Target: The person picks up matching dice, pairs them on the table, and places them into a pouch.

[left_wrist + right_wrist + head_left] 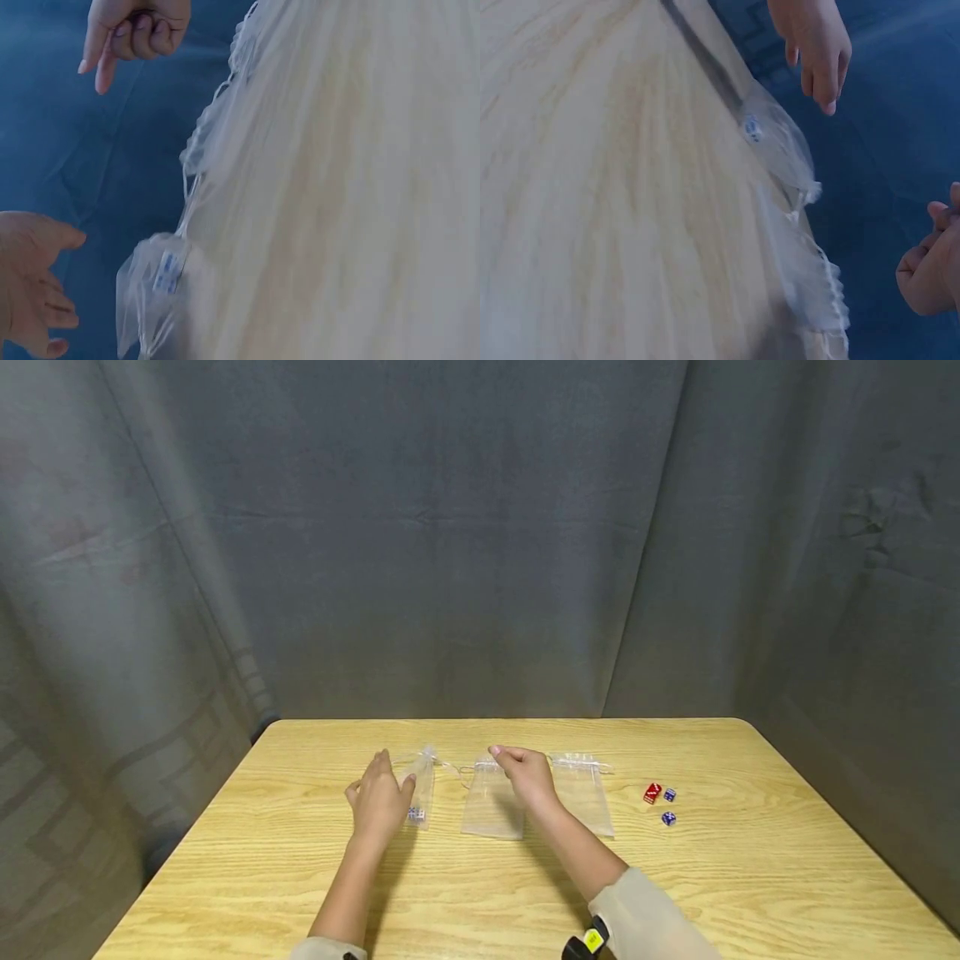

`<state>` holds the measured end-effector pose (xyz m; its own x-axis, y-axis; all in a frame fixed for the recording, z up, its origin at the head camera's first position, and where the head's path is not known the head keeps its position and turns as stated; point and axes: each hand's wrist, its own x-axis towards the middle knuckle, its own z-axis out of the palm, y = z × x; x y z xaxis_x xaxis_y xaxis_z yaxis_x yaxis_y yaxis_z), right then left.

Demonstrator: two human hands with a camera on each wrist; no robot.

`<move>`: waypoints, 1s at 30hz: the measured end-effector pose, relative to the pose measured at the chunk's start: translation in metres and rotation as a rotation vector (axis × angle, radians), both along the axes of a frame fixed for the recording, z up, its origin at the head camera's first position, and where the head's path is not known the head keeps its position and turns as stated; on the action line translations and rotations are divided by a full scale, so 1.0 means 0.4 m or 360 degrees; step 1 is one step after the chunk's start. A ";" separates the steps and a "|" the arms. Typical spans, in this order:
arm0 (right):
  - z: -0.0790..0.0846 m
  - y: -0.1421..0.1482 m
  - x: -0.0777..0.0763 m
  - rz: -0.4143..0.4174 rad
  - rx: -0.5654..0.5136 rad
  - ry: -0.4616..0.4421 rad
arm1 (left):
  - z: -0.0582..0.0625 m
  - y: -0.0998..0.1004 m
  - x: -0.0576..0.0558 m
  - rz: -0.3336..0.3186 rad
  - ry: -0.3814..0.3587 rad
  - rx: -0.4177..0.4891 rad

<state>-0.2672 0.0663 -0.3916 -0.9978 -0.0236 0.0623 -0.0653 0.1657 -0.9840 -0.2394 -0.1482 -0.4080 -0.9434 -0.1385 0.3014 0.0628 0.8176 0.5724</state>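
A sheer white drawstring pouch lies on the left, its neck gathered, with blue-and-white dice showing through the mesh at its bottom. My left hand hovers just beside it, fingers spread and loose, holding nothing. To the right, a flat sheer pouch lies partly hidden under my right hand. That hand is raised; in the left wrist view its thumb and forefinger point out slightly apart while the other fingers curl in, and nothing shows between them.
Another flat sheer pouch lies right of the middle one, partly behind my right forearm. Farther right are red dice and two blue dice. Everything rests on a wood-grain table; a grey curtain hangs behind it.
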 end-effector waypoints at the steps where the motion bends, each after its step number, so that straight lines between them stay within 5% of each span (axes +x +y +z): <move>1: 0.005 0.008 -0.002 -0.0013 -0.0002 0.0009 | 0.001 0.011 -0.006 -0.0042 -0.0009 0.0007; 14: 0.028 0.103 0.009 -0.0121 -0.0115 -0.0044 | -0.013 0.183 -0.046 -0.0653 -0.0192 -0.0102; 30: 0.009 0.149 0.021 -0.0155 -0.0125 -0.0039 | -0.064 0.265 -0.054 -0.0875 -0.0480 -0.0034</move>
<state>-0.2587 0.1260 -0.3879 -0.9964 0.0774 0.0355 -0.0283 0.0923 -0.9953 -0.2612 -0.0421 -0.4337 -0.9190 0.3942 0.0080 0.3156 0.7233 0.6142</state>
